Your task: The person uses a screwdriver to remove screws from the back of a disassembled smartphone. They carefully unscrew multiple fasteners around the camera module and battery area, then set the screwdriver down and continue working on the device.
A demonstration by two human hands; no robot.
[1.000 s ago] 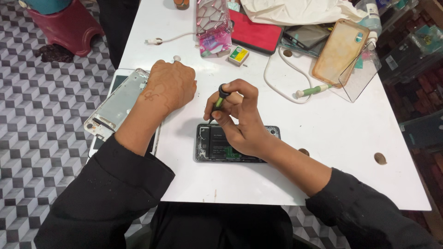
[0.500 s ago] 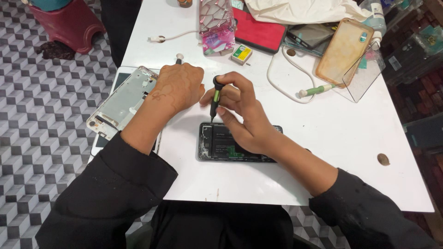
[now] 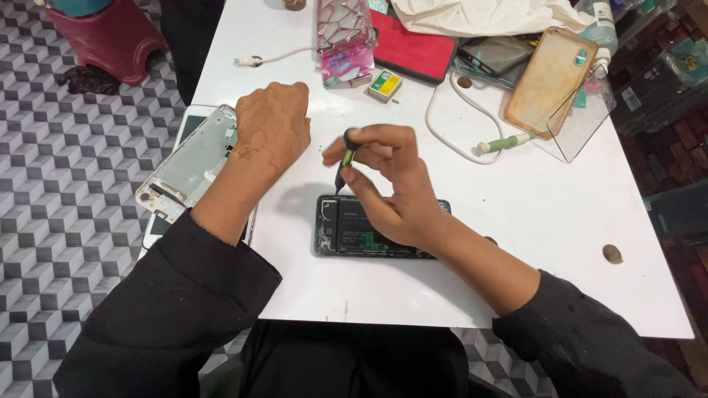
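Head view. An opened phone (image 3: 380, 230) lies flat near the front edge of the white counter (image 3: 531, 221), back cover off, showing a dark battery and a strip of green circuit board inside its black frame; its right part is hidden beneath the wrist. The right hand (image 3: 387, 184) hangs over the phone, fingers closed on a small screwdriver (image 3: 344, 158) with a black cap and green shaft, held nearly upright with its tip at the phone's upper left corner. The left hand (image 3: 271, 125) rests palm down on the counter to the left, fingers curled under; whether it grips anything cannot be told. Just beside that hand, at the counter's left edge, lies a detached silver-grey phone frame (image 3: 188, 166) stacked on a white phone. Farther back, well apart from the work: a white cable (image 3: 450, 140) ending in a green-handled tool, a yellowish transparent case (image 3: 549, 81), a red case (image 3: 413, 51), a patterned pink case (image 3: 345, 37) and a small yellow-green box (image 3: 385, 85). A round hole (image 3: 612, 254) marks the counter at right.
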